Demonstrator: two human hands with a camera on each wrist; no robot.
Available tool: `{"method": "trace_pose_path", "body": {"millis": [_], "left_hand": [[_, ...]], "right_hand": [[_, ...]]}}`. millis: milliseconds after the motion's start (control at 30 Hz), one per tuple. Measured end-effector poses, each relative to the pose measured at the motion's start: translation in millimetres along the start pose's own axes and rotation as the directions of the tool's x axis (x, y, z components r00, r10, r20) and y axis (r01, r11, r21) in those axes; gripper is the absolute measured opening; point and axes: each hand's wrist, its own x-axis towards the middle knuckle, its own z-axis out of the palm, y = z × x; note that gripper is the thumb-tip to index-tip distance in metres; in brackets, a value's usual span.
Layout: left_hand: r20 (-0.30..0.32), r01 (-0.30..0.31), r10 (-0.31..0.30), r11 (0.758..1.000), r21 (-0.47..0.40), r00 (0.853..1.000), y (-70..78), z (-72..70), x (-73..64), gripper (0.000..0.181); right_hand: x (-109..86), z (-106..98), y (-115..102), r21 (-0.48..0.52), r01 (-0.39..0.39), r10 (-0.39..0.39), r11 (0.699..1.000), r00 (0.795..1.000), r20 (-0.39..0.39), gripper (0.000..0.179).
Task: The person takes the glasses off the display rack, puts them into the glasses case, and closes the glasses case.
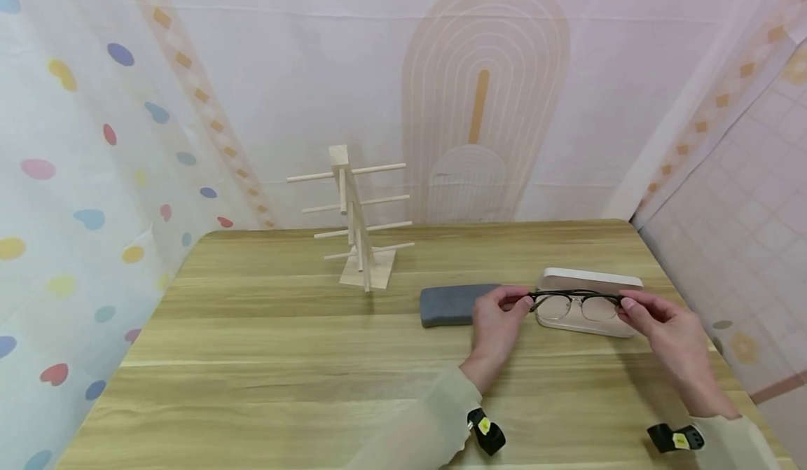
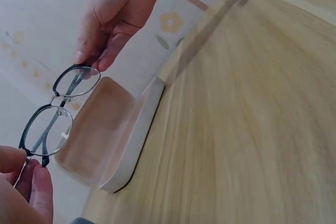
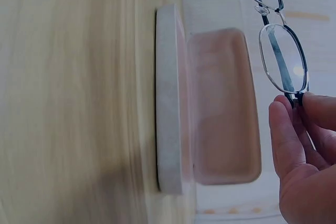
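Note:
A pair of black-browed eyeglasses is held up by both hands, one at each end of the frame. My left hand pinches the left end between thumb and fingers; my right hand pinches the right end. In both wrist views the temples look folded behind the lenses. Just beyond and below the glasses, an open glasses case with a pinkish lining lies on the table, and its inside shows nothing in it. A grey glasses case lies behind my left hand, which partly covers it.
A wooden rack with several thin pegs stands at the back, left of the cases. The wood-grain table ends at a patterned cloth behind it. Cloth also hangs at both sides.

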Motion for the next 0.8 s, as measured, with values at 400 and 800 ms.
{"method": "trace_pose_path", "body": {"millis": [400, 800], "left_hand": [[-0.028, -0.011, 0.014, 0.994, 0.105, 0.999, -7.1, 23.4, 7.5, 0.014], [-0.031, -0.011, 0.019, 0.975, 0.224, 0.999, -12.5, 29.6, 12.2, 0.012]], "right_hand": [[4.3, -18, 8, 0.006, -0.048, 0.047, 0.999, 0.999, 0.020, 0.022], [11.9, -28, 14, -0.308, -0.072, 0.088, 0.949, 0.995, 0.038, 0.013]]}}
